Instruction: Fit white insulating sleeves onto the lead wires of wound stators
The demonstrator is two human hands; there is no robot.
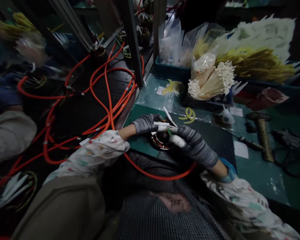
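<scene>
A round motor stator (pixel 161 144) with copper-coloured windings sits on the green work mat (pixel 140 115) in front of me. Several white sleeves (pixel 162 128) lie across its top, and one thin white sleeve (pixel 168 115) sticks up and back. My left hand (pixel 146 123), in a grey striped glove, is closed at the stator's left side, its fingertips on the white sleeves. From the right, my right hand (pixel 197 145), gloved alike with a white thumb tip, pinches the right end of a sleeve. A small green bit shows by its fingers.
A red-orange cable (pixel 162 177) loops across my lap; more orange cable (pixel 107 86) coils on the left. Bundled white-tipped sticks (pixel 215 81) and yellow strips (pixel 260 63) stand at the back right. A hammer (pixel 263 136) and screwdriver (pixel 250 143) lie right. Another person's sleeve (pixel 10 133) is far left.
</scene>
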